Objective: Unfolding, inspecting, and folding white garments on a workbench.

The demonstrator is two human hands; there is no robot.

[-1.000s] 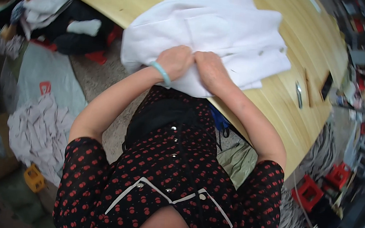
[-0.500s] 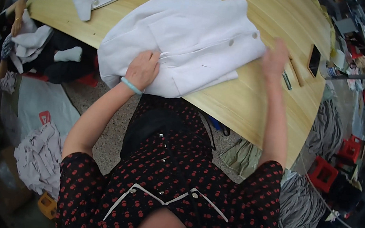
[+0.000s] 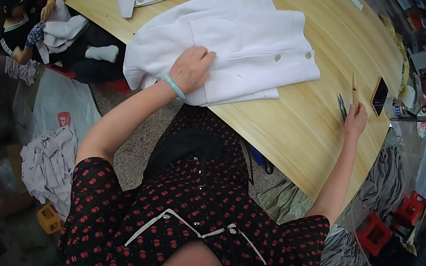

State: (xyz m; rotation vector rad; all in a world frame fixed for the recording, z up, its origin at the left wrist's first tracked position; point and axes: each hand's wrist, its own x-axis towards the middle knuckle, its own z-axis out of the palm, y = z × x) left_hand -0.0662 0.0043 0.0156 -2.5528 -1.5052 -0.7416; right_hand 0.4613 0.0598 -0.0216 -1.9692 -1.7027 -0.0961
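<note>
Right grip (image 3: pixel 355 121): fingers closed on the lower end of a stick (image 3: pixel 354 90), beside the snips (image 3: pixel 343 110). Left grip (image 3: pixel 191 70): rests on the white jacket (image 3: pixel 244 62) at the near edge of the table (image 3: pixel 342 48); cannot tell whether it pinches cloth. Step, as judged: taking up the stick; the next move calls for a firm hold. Table: pale wood, bearing 1 phone (image 3: pixel 380 96). Room: co-worker (image 3: pixel 21 35) left, 2 red stools (image 3: pixel 374 234) right.

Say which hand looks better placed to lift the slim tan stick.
Likely the right hand: it grips the slim tan stick by its near end; the left hand rests on the nearer white cloth garment.
</note>
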